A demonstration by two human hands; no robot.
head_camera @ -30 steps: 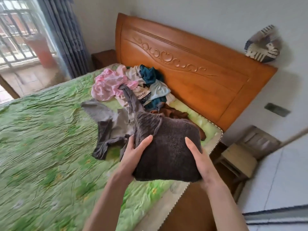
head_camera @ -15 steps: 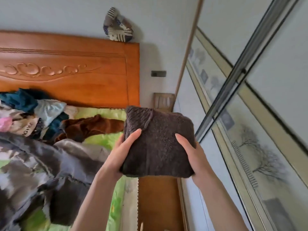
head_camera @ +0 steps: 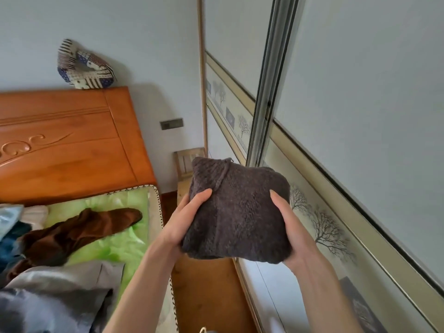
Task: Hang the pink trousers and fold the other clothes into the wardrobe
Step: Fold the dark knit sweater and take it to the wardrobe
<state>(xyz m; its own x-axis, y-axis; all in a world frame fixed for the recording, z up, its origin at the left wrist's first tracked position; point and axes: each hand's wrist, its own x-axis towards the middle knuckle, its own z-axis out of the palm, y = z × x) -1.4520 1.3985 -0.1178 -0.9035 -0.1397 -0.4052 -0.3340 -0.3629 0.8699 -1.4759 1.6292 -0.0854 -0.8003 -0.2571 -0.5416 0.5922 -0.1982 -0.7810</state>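
Observation:
A folded dark brown knitted garment [head_camera: 236,210] is held in the air between the bed and the wardrobe. My left hand [head_camera: 186,219] grips its left side, thumb on top. My right hand [head_camera: 292,227] grips its right side, fingers underneath. The wardrobe's sliding doors [head_camera: 360,116] stand right of it, with a tree-pattern band; the interior is not visible. On the green bedspread [head_camera: 115,246] lie a brown garment [head_camera: 79,230], a grey garment [head_camera: 60,294] and a pile of other clothes [head_camera: 12,227] at the left edge. The pink trousers are out of view.
An orange wooden headboard [head_camera: 69,143] backs the bed, with a patchwork cushion [head_camera: 83,68] on its top. A small wooden chair [head_camera: 188,162] stands in the corner by the wall. A strip of wooden floor [head_camera: 206,284] runs between bed and wardrobe.
The view has swung right from the bed toward the wardrobe. Both hands have carried the folded knitted garment off the bed and closer to the sliding doors.

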